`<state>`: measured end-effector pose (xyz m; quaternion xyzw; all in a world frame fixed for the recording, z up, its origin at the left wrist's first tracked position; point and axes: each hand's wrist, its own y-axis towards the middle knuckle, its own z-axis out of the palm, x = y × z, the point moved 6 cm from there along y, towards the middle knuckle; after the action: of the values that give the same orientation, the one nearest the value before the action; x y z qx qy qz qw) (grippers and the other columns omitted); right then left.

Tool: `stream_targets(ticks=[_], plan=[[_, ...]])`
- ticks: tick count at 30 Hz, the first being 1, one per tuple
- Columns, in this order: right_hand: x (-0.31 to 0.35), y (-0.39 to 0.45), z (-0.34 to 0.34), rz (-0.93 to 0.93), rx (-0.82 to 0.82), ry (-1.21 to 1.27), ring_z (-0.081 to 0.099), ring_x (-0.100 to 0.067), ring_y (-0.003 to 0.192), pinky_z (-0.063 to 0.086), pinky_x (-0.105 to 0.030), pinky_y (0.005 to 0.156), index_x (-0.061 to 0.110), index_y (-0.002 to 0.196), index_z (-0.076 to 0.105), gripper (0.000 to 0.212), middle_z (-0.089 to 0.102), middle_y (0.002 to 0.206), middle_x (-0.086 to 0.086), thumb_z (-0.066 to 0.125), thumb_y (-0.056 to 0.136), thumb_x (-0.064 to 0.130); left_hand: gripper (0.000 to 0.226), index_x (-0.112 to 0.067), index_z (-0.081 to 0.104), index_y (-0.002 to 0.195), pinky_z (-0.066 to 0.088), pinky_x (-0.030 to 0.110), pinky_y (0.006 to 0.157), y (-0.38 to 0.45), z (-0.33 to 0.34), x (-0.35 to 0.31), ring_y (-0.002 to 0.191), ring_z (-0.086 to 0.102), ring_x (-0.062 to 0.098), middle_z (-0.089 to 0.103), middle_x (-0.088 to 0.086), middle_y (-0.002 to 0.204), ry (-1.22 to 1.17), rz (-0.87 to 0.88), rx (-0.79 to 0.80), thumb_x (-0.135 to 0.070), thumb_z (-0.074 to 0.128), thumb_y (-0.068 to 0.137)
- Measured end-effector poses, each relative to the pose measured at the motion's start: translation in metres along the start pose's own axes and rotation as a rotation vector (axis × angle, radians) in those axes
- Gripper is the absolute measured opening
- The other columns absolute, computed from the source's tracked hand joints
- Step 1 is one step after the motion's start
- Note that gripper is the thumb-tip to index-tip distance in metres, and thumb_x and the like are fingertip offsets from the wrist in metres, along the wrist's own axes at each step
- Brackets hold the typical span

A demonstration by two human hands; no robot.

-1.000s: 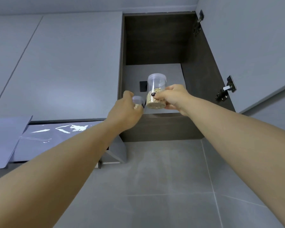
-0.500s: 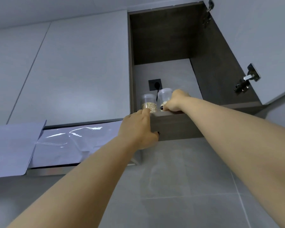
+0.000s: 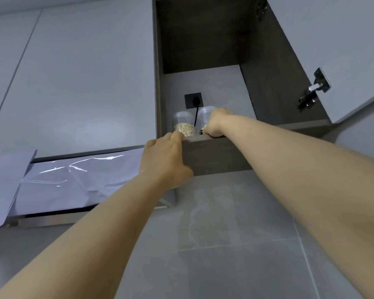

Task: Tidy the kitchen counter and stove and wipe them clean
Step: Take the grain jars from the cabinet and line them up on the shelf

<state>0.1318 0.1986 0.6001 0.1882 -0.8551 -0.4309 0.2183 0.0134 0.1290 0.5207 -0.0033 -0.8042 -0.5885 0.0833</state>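
1. dark-wood wall cupboard point(image 3: 268, 61) hangs open, grey door point(image 3: 343, 39) swung right.
2. left hand point(image 3: 166, 160) rests on the cupboard's front edge, fingers relaxed and holding nothing.
3. right hand point(image 3: 216, 124) grips the right jar point(image 3: 204, 114) on the shelf.
4. left jar point(image 3: 183, 126) of oats stands just beside it.

Both jars point(image 3: 183, 125) now on shelf; left hand point(image 3: 164, 160) released

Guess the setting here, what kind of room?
Most likely a home kitchen, looking up at wall units. An open cabinet holds two clear jars of dry food, a socket sits on its back wall, and what looks like a film-wrapped hood hangs left of it.
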Motion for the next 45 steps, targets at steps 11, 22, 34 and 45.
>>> stream_targets(ticks=[11,22,34,45], plan=[[-0.044,-0.141,0.004,-0.178,-0.166,0.406,0.053,-0.014,0.105,0.035,-0.018,0.079,0.020,0.112,0.063,0.030,0.056,0.118,0.000,0.061,0.084,0.010,0.041,-0.019,0.058,0.120,0.039,0.025,0.094,-0.095,-0.005,-0.024,0.111,0.049,0.011,0.054,-0.003,0.122,-0.504,-0.171,-0.169,-0.011,0.064,0.080],[-0.114,-0.354,0.110,-0.067,0.121,0.532,0.055,0.000,0.101,0.046,-0.016,0.087,0.025,0.096,0.068,0.019,0.060,0.108,0.013,0.065,0.085,0.009,0.026,-0.030,0.061,0.108,0.038,0.006,0.077,-0.306,0.069,-0.101,0.101,0.054,-0.006,0.059,-0.021,0.108,-0.812,-0.343,0.371,-0.020,0.067,0.085],[-0.264,-0.496,0.191,0.459,0.428,0.327,0.059,-0.007,0.090,0.040,-0.009,0.073,0.027,0.092,0.064,0.013,0.059,0.106,0.009,0.065,0.085,0.017,0.027,-0.034,0.063,0.093,0.035,-0.002,0.075,-0.477,0.130,-0.199,0.095,0.057,-0.009,0.066,-0.018,0.101,-1.109,-0.621,0.757,-0.010,0.068,0.082],[-0.361,-0.662,0.285,0.664,1.022,-0.006,0.041,-0.025,0.128,0.037,-0.029,0.102,0.016,0.138,0.045,0.057,0.040,0.139,-0.008,0.064,0.086,0.028,0.020,-0.028,0.064,0.099,0.041,0.004,0.076,-0.544,0.155,-0.246,0.098,0.057,-0.008,0.065,-0.017,0.101,-1.153,-0.640,1.054,-0.014,0.066,0.085]])
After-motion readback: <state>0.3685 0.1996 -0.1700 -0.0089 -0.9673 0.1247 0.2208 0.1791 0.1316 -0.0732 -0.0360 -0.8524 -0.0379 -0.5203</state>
